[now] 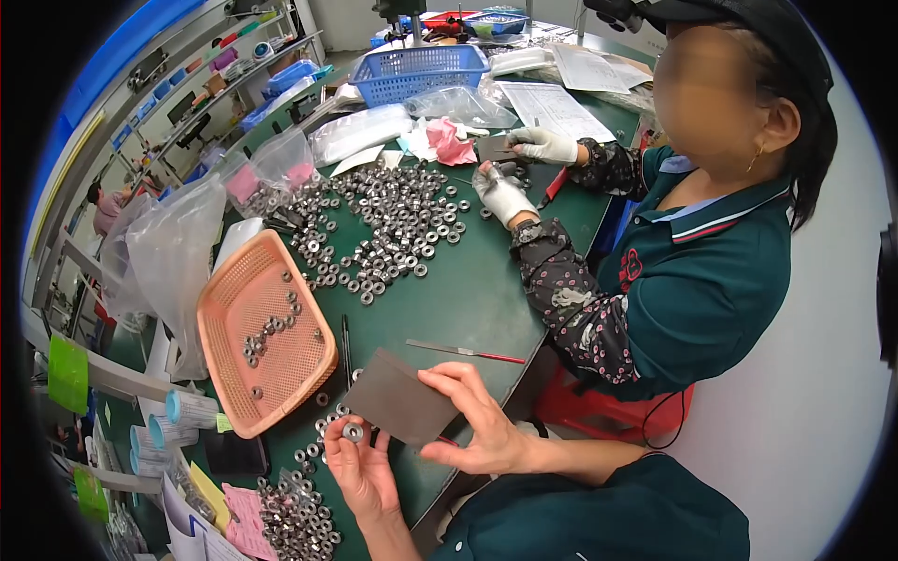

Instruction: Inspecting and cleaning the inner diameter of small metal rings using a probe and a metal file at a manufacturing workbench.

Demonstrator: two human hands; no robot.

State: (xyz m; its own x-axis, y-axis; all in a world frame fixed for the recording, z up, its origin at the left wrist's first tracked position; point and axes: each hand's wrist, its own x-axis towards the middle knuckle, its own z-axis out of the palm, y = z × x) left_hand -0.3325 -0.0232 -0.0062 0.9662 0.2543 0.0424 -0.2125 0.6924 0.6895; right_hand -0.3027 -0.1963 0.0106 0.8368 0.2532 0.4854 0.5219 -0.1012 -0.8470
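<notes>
My left hand (367, 475) pinches a small shiny metal ring (352, 432) with a hole through its middle, between thumb and fingers. In my right hand (494, 432) is a flat dark grey rectangular sheet (400, 396), which looks like sandpaper; the thumb and fingers grip its right side. The sheet's left corner comes close to the ring, and I cannot tell whether they touch. Several loose rings (307, 455) lie on the green tabletop beside my left hand, and a denser pile of rings (297, 524) sits nearer to me on the left.
An orange basket (318, 351) holds a few rings at left. Beyond it spreads a large heap of rings (402, 220). A thin file (463, 351) with a red handle lies ahead. At right, a gloved co-worker (720, 252) holds a similar sheet. A blue basket (421, 79) stands behind.
</notes>
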